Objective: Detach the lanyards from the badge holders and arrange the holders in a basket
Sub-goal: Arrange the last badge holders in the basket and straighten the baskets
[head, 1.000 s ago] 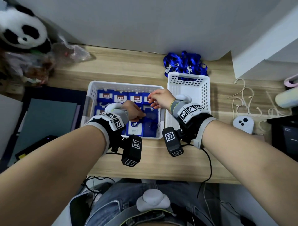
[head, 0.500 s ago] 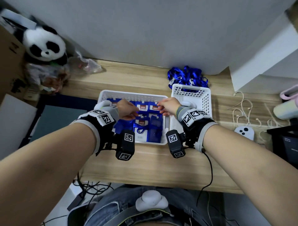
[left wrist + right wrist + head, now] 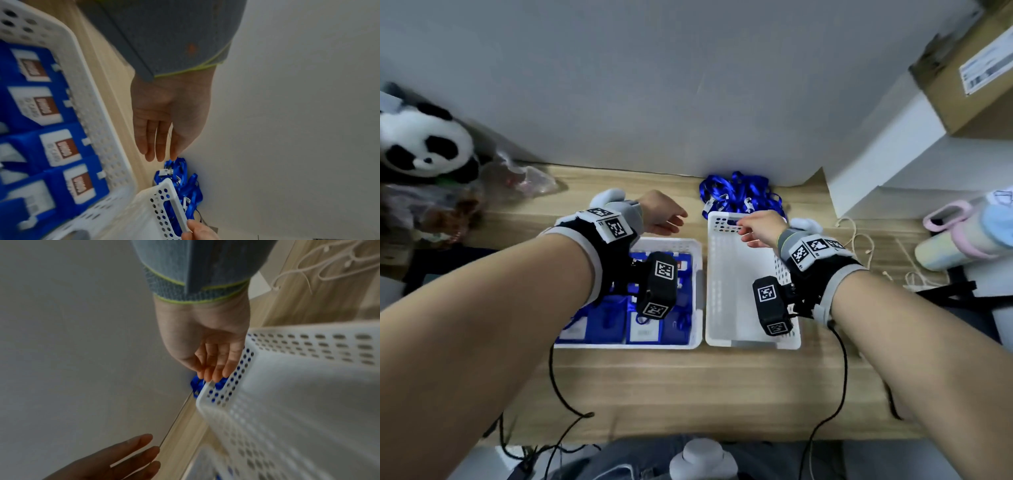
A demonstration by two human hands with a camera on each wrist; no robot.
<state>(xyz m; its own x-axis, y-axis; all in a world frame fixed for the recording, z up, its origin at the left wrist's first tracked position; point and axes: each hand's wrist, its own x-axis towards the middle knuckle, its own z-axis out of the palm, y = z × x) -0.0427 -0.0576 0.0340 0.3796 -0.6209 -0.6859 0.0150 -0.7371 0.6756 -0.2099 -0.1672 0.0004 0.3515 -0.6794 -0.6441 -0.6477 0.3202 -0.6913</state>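
The left hand (image 3: 661, 213) is being held flat, fingers straight, gripping nothing. The right hand (image 3: 759, 228) is pinching the empty white perforated plastic basket (image 3: 726, 301) at its 12 o'clock rim. Blue badge holders (image 3: 59, 146) are lying in the other white basket (image 3: 697, 294); blue lanyards (image 3: 739, 192) are heaped at 12 o'clock.

The head camera looks steeply down from above both forearms at the table (image 3: 688, 387), wall at the far edge. Each wrist camera sits close behind its palm, facing along the fingers toward the wall. All three share the white basket's (image 3: 736, 274) far rim (image 3: 174, 209) (image 3: 207, 389) and, seemingly, the blurred blue lanyards (image 3: 739, 192) (image 3: 185, 183).
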